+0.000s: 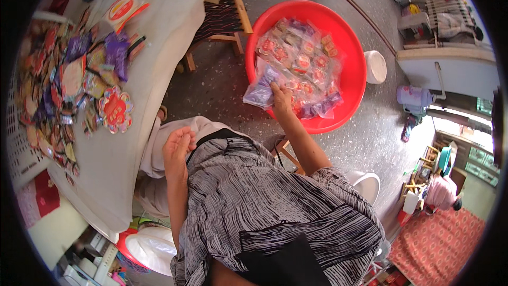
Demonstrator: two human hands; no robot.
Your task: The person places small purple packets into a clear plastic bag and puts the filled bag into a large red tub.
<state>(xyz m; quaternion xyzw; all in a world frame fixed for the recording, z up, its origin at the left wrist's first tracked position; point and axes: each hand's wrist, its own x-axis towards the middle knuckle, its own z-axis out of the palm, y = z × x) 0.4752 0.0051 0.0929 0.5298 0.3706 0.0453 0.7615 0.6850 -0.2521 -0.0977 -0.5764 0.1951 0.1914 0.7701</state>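
Note:
My right hand [281, 98] grips a clear plastic bag [262, 89] with a purple packet inside, at the near left rim of a red plastic basin [355, 83]. In the basin lies a heap of similar filled clear bags [303, 61], some showing red flower-shaped pieces, others purple packets. My left hand [178, 145] is raised above my lap beside the table, its fingers loosely curled and nothing visible in it. Left of it, a red flower-shaped card [116, 109] lies by a pile of small wrapped packets [59, 87].
A pale cloth [170, 20] covers the table at left. A wooden folding stool [228, 20] with black webbing stands between table and basin. Beyond the basin is a white bucket [375, 66]. Another white tub [367, 186] sits behind my right arm. A white perforated crate [24, 163] edges the pile.

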